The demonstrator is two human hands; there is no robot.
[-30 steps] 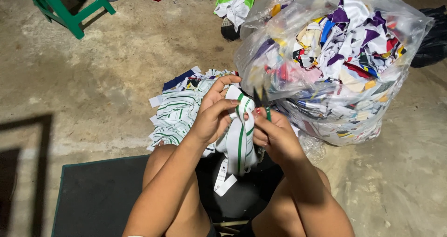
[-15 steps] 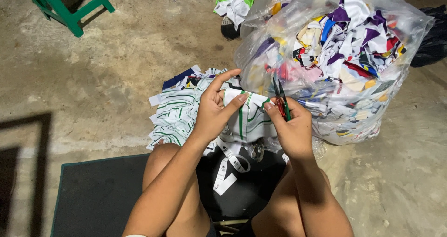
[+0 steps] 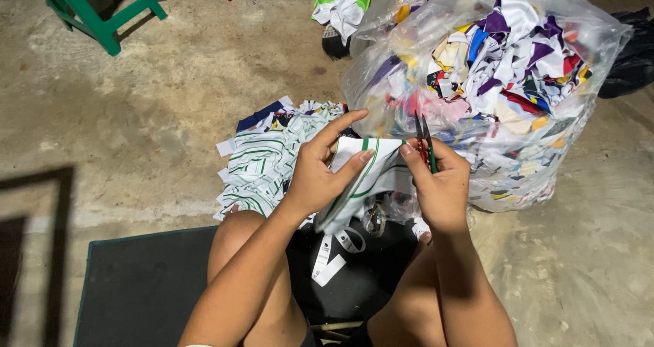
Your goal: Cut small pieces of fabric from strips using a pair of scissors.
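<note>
Bare concrete floor (image 3: 170, 115) is spreading under a seated person, a dark mat (image 3: 143, 285) beneath the legs. Left hand (image 3: 320, 173) is pinching a white fabric scrap with green stripes (image 3: 371, 166) just above the lap, thumb and fingers closed on its top edge. Right hand (image 3: 439, 183) is gripping small scissors (image 3: 424, 139), blades pointing up beside the scrap. It looks light, limp and floppy, best held taut near the edge. A clear bag of coloured offcuts (image 3: 490, 81) is sitting close ahead, a pile of striped pieces (image 3: 262, 159) to the left.
</note>
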